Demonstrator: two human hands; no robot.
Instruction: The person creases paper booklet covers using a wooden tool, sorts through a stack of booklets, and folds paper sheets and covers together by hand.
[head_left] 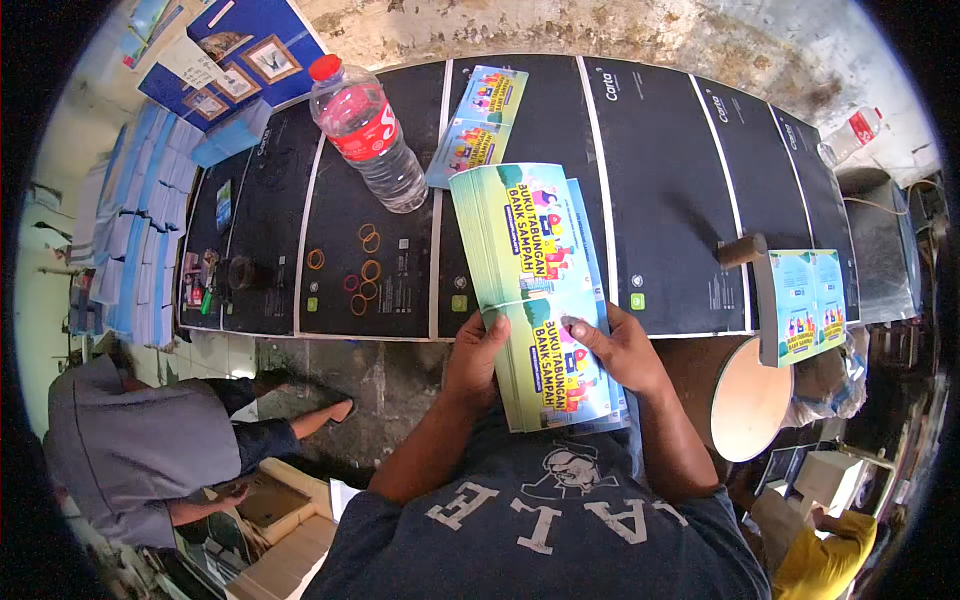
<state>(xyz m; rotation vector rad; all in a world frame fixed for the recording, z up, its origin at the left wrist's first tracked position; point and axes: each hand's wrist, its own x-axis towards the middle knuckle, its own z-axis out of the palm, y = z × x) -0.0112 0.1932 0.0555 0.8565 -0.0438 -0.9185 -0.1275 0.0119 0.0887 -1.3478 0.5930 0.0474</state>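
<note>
A thick stack of booklets [535,300] is held by both hands, in front of the body and partly over the near edge of the black tabletop [660,200]. The stack is clamped between the hands, which are kept apart from each other: the left edge is gripped by the left hand [478,355], and the right edge by the right hand [622,350], with its thumb laid on the top cover. Some sheets are seen shifted out at the right side of the stack.

Behind the stack, a smaller printed piece [480,125] is laid on the tabletop. To its left, a large bottle [370,135] with a red cap is placed, and rubber bands [370,270] are scattered nearer to the front edge. At the right end, another booklet stack [803,305] is seen, with a brown cylinder [742,250] just beside it. High paper piles [140,230] are stacked at the left end. A person in grey [150,445] is seen at the lower left, and a person in yellow [828,560] at the lower right.
</note>
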